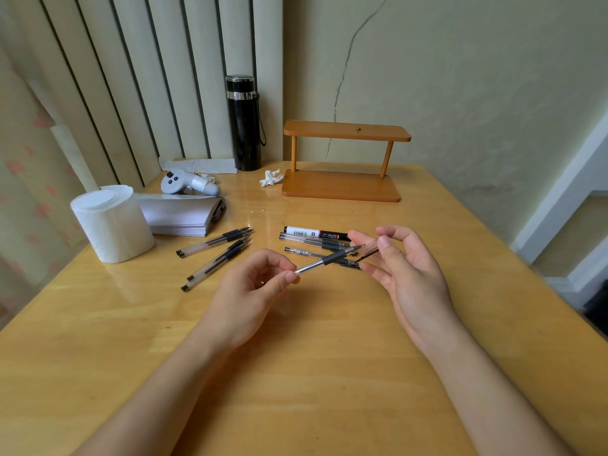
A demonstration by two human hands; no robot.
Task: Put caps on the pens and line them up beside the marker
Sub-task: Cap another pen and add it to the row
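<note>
Because the cap [371, 250] must slide straight over the tip, the left hand [260, 287] pinches the pen [329, 259] by its tail just before the marker [316, 232] while the right hand [399, 258] pinches the cap at the tip, near two capped pens [316, 246].

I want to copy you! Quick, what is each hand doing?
Left hand: closed, holding an uncapped clear pen with black grip.
Right hand: pinching a clear pen cap.
</note>
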